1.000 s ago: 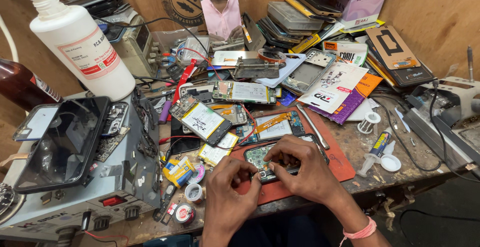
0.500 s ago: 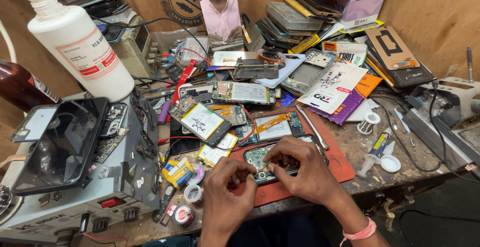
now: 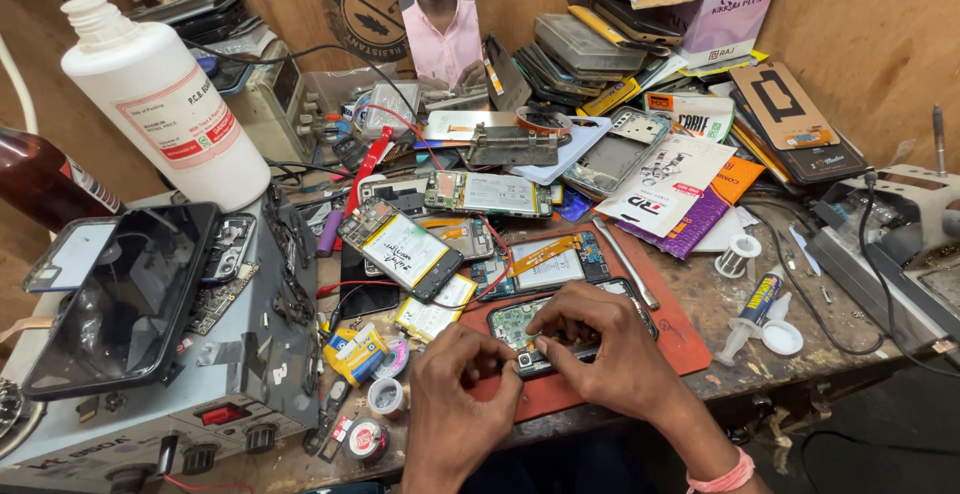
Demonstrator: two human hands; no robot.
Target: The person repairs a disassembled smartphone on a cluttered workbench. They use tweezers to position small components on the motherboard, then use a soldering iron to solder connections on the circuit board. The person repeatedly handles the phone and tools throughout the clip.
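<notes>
opened phone (image 3: 530, 329), back cover off, circuit board exposed, lies flat on red work mat (image 3: 690, 339) at front edge of bench. right hand (image 3: 610, 354) rests on top of phone, covering its right half; fingertips pressed together, pinching at small part on board, part too small to identify. left hand (image 3: 455, 409) at phone's lower left corner, fingers curled, thumb and forefinger touching frame. second opened phone (image 3: 400, 249) just behind, tilted. white plastic bottle (image 3: 165, 104) on grey power unit (image 3: 170, 394) far left. syringe tube (image 3: 755, 304) right of mat.
</notes>
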